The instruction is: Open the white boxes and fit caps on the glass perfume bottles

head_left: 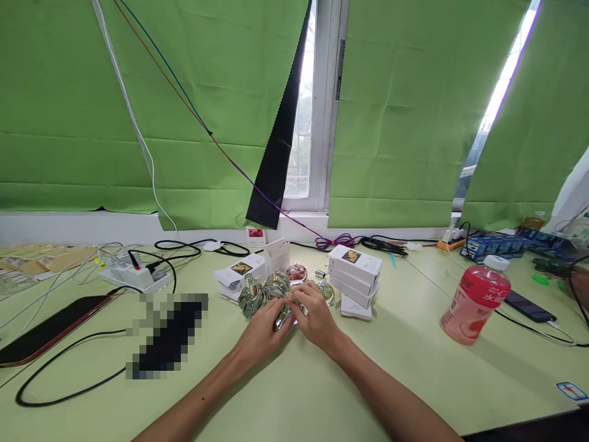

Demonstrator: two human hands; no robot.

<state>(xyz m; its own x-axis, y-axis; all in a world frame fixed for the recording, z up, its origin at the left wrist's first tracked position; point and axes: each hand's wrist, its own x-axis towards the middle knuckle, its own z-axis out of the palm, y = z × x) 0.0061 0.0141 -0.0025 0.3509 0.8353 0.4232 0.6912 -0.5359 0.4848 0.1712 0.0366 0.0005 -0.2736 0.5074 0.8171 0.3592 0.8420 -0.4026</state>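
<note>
My left hand (267, 320) is closed around a small shiny bottle-like piece (283, 314), mostly covered by the fingers. My right hand (317, 316) meets it from the other side, its fingers bent and pinching at the top of the same piece. Just beyond the hands stand rounded greenish ribbed bottles (251, 299), close together. A round bottle with red contents (297, 274) stands behind, and a pale yellow-green one (327, 293) is by my right knuckles. A small silver cap (320, 274) lies near the red bottle.
White boxes are stacked at right (354, 270), with more boxes at left (242, 270). A pink drink bottle (476, 301) stands farther right, near a phone (529, 306). On the left are a power strip (138, 274), cables and a dark tablet-like device (50, 328).
</note>
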